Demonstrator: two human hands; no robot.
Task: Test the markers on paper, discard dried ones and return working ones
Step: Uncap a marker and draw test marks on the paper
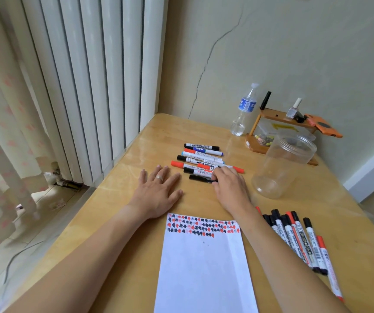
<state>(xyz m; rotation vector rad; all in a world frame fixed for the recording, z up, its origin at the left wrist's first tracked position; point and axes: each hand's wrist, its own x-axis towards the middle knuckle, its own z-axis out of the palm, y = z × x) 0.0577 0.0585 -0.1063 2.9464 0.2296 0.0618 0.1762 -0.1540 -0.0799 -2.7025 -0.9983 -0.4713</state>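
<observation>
**What the head view leaves unclear**

The right hand (230, 188) covers the near ends of the markers (204, 161) in the far row, so whether its fingertips pinch one or only rest on them cannot be told. The right forearm hides part of the near marker pile (299, 240). The printing on most barrels is too small to read. The sheet of paper (204, 267) runs off the bottom edge. The plastic jar (283, 168) blurs the small shelf (278, 118) behind it, and the box contents there are indistinct.
</observation>
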